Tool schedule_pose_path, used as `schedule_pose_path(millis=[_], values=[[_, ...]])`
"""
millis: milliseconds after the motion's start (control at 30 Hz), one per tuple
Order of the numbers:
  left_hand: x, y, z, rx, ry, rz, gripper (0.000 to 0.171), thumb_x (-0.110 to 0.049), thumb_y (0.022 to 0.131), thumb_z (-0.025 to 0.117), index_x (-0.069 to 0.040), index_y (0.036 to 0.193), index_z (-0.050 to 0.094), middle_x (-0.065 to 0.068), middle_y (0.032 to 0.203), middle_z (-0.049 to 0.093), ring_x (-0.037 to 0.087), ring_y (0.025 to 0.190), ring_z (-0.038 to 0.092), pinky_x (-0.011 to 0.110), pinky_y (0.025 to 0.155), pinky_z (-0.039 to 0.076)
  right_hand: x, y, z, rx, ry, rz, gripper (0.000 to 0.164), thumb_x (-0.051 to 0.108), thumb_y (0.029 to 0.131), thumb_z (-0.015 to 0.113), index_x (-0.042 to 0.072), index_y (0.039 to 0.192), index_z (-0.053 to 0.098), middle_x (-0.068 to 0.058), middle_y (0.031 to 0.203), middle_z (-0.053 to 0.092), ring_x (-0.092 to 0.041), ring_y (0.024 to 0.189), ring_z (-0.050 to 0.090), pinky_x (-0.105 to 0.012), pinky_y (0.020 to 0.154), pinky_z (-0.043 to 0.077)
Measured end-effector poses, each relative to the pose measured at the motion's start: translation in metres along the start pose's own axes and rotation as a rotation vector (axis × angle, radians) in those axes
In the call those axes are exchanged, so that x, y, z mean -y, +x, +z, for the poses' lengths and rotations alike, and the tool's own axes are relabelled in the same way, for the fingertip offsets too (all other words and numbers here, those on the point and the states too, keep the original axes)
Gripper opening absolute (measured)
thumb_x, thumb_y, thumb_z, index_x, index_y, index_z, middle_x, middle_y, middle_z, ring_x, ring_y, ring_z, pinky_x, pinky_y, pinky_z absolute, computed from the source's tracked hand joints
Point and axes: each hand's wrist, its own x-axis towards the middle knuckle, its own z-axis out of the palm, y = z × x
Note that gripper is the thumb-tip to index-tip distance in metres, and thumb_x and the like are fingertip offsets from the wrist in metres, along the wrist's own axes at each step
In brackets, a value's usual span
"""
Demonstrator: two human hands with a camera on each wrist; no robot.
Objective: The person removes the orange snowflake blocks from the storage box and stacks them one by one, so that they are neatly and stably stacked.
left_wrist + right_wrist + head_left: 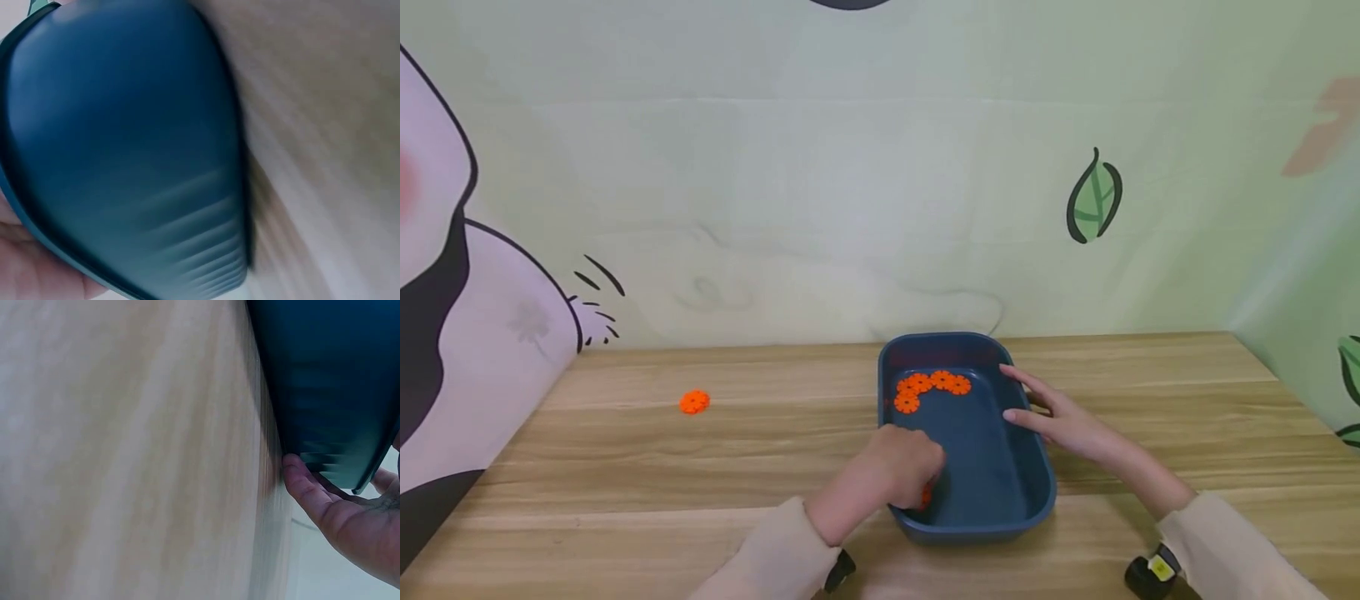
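A dark blue plastic bin stands on the table, also filling much of both wrist views. My left hand reaches over its near left rim, fingers curled down inside. Orange shows at the fingertips: a notched plastic disc, mostly hidden by the hand. With fingers over the rim and others against the outer wall, my right hand grips the bin's right side; one fingertip lies low on that wall. Several orange notched discs lie in an arc at the bin's far left.
More orange notched plastic lies on the wooden table, left of the bin. Behind the table hangs a pale green printed cloth, close to the bin's far end. A black wrist camera sits under the right sleeve.
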Motion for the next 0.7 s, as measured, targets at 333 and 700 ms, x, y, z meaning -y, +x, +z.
schedule_pose_path(millis=[333, 700], values=[[0.011, -0.007, 0.004, -0.203, -0.332, 0.176, 0.004, -0.016, 0.082, 0.068, -0.015, 0.085, 0.067, -0.011, 0.06, 0.05, 0.004, 0.053, 0.045, 0.014, 0.051, 0.038, 0.001, 0.0, 0.0, -0.001, -0.015, -0.003, 0.069, 0.03, 0.091, 0.055, 0.017, 0.146, 0.016, -0.025, 0.148, 0.01, -0.053, 0.128, 0.014, -0.051, 0.083, 0.046], [0.024, -0.026, 0.0, -0.261, -0.805, 0.261, 0.022, -0.003, 0.082, 0.065, -0.004, 0.104, 0.067, 0.001, 0.087, 0.068, 0.001, 0.062, 0.057, 0.017, 0.061, 0.049, -0.001, 0.0, 0.0, -0.004, -0.019, -0.018, 0.069, 0.029, 0.091, 0.055, 0.015, 0.146, 0.016, -0.025, 0.148, 0.01, -0.053, 0.128, 0.016, -0.051, 0.083, 0.046]])
